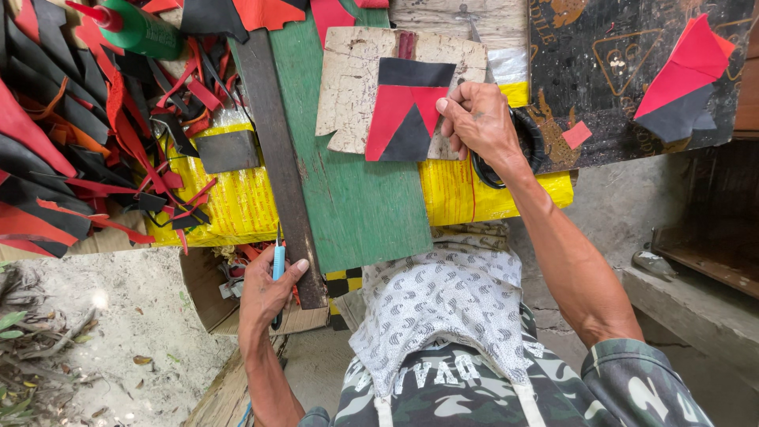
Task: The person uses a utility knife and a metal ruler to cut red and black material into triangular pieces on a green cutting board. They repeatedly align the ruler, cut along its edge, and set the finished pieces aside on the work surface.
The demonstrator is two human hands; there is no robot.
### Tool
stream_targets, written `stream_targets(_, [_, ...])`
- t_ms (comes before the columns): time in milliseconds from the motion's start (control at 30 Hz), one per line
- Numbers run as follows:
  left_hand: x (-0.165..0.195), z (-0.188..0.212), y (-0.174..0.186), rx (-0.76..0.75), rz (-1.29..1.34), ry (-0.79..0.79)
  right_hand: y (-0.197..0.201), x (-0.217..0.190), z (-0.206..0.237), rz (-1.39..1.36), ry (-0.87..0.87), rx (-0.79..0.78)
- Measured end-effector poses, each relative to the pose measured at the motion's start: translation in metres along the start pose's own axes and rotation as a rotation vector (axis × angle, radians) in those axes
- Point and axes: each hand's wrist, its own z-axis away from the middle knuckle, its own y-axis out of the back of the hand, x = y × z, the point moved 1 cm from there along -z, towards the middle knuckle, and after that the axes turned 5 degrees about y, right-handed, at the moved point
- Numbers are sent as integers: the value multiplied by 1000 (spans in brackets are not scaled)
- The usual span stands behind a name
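Head view of a leather-cutting surface. The right hand (pixel 479 120) is pressing a red-and-black patch (pixel 407 111) flat against a worn white board (pixel 348 87), fingers spread narrow over the patch's right edge, apparently to keep it from sliding. The patch is lying at the board's centre, near the far edge of the surface. The board is resting on a green plank (pixel 356 198), which is giving it a firm, level base. The left hand (pixel 267 294) is gripping a blue-handled tool (pixel 277 265) at the near edge, fingers wrapped closed around the handle; the tip is hidden, so its kind cannot be told. A dark wooden bar (pixel 281 158) is running from the far edge to the near edge just beside that hand. Yellow sheeting (pixel 466 194) is covering the surface under the plank. A pile of red and black strips (pixel 71 134) is occupying the left side, too tangled to count. One green bottle (pixel 138 28) is lying at the far left corner. A second red-and-black piece (pixel 684 83) and one small red square (pixel 576 134) are sitting on a dark panel (pixel 617 47) at the right. Counted: one board, one plank, one bar, one tool, two assembled pieces.
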Motion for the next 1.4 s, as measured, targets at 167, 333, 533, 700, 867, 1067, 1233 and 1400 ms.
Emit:
stream_targets(167, [0,0,-1,-5,25,-9,1,-1,2,-5,13,7])
stream_targets(333, [-3,-1,-1,-3,11,-12,1,-2,2,26,0,14])
stream_targets(533, [-3,-2,-1,-14,33,-20,0,-2,1,37,-9,-2])
stream_targets(700, [-2,-2,-1,-20,39,-12,0,-2,0,37,-36,8])
stream_targets(867, [-7,-4,0,-39,75,-18,-3,-5,0,58,-70,33])
stream_targets(1067, [-13,-7,1,-7,5,22,-6,-4,-3,100,-64,63])
stream_targets(1233, [-15,-10,1,-18,-31,-111,-6,-3,-4,122,-53,71])
stream_targets(1400, [-13,-9,0,-6,-52,-87,-6,-4,-2,125,-50,82])
